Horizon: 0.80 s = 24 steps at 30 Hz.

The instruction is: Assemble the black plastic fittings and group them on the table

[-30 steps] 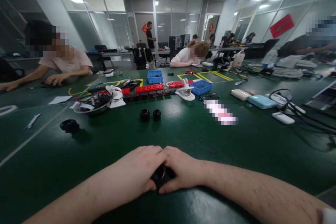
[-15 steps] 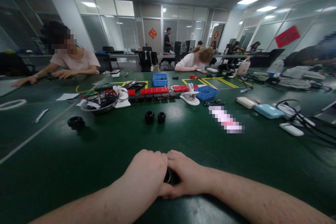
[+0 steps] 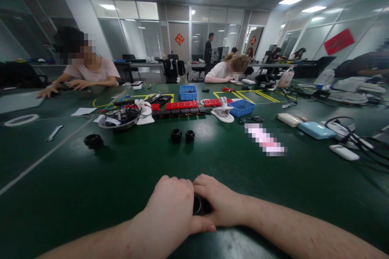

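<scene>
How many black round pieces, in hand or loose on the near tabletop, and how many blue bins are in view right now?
Loose black round pieces: 3
Held black round piece, between left hand and right hand: 1
Blue bins: 2
Total: 6

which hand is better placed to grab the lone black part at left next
Probably the left hand: it is nearer the lone black part, while the right hand is farther. Both are wrapped around another black part, so the left would need freeing first.
</scene>
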Tool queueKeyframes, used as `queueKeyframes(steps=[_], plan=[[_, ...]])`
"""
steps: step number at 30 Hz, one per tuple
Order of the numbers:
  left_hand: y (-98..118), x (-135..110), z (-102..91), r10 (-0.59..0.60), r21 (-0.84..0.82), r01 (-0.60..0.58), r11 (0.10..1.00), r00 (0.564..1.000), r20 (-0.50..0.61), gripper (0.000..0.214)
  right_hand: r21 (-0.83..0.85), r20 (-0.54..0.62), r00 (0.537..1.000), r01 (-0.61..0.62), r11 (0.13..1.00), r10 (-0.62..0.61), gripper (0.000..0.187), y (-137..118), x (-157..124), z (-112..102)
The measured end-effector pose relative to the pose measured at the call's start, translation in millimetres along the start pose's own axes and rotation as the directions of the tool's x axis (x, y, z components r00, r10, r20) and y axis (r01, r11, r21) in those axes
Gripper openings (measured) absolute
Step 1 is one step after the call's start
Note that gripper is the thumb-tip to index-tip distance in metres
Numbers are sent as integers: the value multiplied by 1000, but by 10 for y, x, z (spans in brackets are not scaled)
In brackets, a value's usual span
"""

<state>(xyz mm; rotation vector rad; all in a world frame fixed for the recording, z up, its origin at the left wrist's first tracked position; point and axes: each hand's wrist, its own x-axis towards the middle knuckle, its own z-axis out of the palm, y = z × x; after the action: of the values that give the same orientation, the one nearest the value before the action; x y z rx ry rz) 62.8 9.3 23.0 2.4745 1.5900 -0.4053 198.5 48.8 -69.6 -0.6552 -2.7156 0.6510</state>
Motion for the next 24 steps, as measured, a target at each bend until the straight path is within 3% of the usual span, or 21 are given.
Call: queueKeyframes(steps=[2, 4, 7, 10, 14, 20, 24], plan=[[-47, -26, -41, 34, -25, -34, 999, 999, -3, 60, 30, -16, 1000, 6, 1000, -5, 46, -3, -7, -2], [-113, -57, -53, 143, -69, -144, 987, 990, -16, 55, 66, -22, 1000, 8, 998, -6, 50, -8, -12, -8], [-218, -96, -7, 355, -144, -362, 921, 932, -70, 50, 79, 1, 1000, 17, 997, -17, 48, -22, -11, -27], [-274, -96, 53, 439, -181, -455, 872, 890, -123, 42, 82, 19, 1000, 14, 997, -15, 39, -39, -5, -51], [-239, -43, 41, 433, -182, -437, 881, 899, -64, 33, 108, 17, 1000, 23, 994, -25, 26, -46, -4, -63], [-138, -18, -30, 328, -127, -318, 940, 942, 74, 30, 111, -1, 1000, 21, 994, -22, 27, -34, -7, -50], [-118, 3, 9, 278, -145, -268, 952, 959, 51, 38, 102, 5, 1000, 12, 995, -12, 30, -26, -5, -40]])
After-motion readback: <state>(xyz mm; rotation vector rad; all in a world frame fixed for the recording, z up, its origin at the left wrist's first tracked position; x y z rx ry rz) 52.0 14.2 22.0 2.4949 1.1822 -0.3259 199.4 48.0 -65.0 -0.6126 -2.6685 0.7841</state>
